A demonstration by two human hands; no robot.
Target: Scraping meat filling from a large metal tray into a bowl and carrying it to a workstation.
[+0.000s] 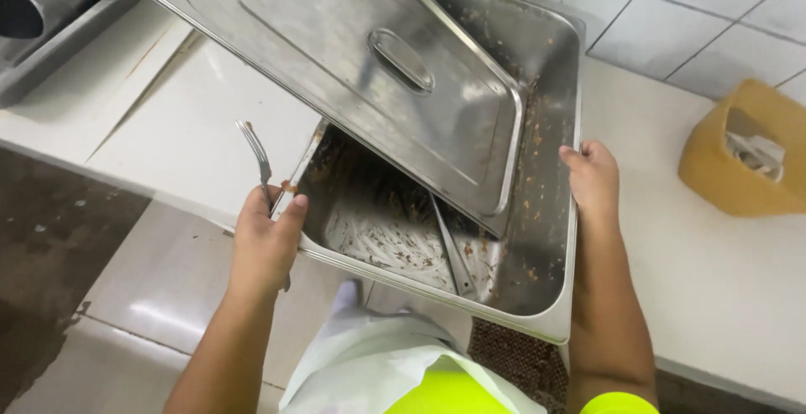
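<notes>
The left hand [267, 242] was closed over the near left rim of the deep steel pan [550, 296], thumb hooked inside, with a fork [256, 158] pinned under its fingers and pointing tines-up away from the body. The right hand [592, 180] was curled around the right rim, farther along, so the soiled pan hung between both hands with its long axis running away from the person. A steel lid [353, 70] lay tilted across the pan's far half, overhanging left, and a utensil [449, 250] rested inside.

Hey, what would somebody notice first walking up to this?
A big steel pan smeared with brown food residue, gripped at both rims by the left hand and right hand. A shiny lid lies askew across its top, and the left hand also pinches a fork.
</notes>
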